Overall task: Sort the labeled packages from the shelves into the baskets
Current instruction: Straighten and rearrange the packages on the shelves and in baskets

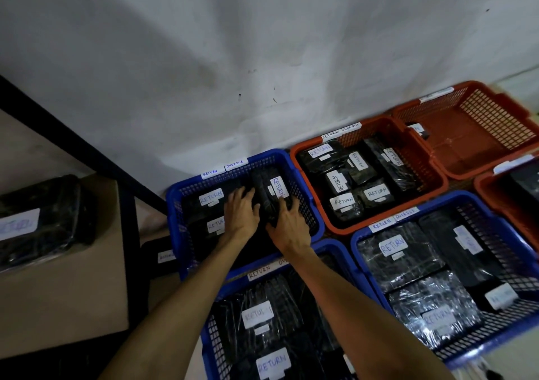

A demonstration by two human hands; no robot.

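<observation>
A: Where are the hands?
B: Both inside the far blue basket (175, 201) — the right hand (287, 222) grips a black package (269, 193) labelled RETURN, fingers curled round its edge.
A: And the left hand (242, 212)?
B: Fingers spread flat on the packages beside it.

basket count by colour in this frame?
Blue baskets: 3, the far one that both hands reach into, the near one, the right one.
Orange-red baskets: 3, the full one, the far one, and one cut off at the right edge.
Total: 6
</observation>
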